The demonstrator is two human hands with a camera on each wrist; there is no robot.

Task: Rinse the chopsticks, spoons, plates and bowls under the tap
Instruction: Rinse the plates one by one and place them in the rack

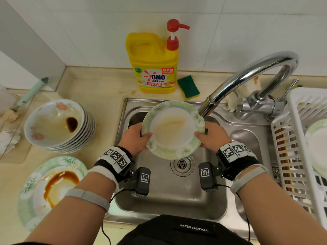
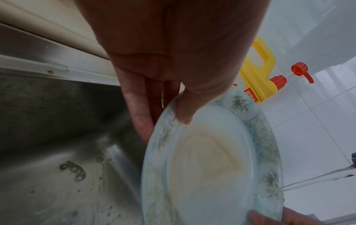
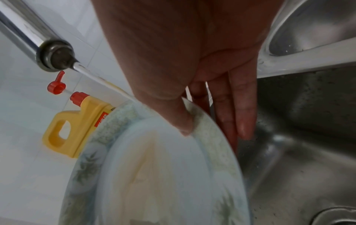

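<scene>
On the tabletop (image 1: 99, 82) at left I see stacked bowls (image 1: 56, 124) and a sauce-stained plate (image 1: 51, 188). My left hand (image 1: 135, 138) and right hand (image 1: 211, 136) pinch opposite rims of a green-rimmed plate (image 1: 173, 129), tilted over the sink (image 1: 177, 191) beneath the tap (image 1: 247, 82), water running. A white rack (image 1: 300, 147) stands right.

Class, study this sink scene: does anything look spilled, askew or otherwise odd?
Nothing is broken. The stack of bowls left of the sink leans, with dark sauce pooled in the top bowl. The plate gripped by both hands is tilted under the tap.
</scene>
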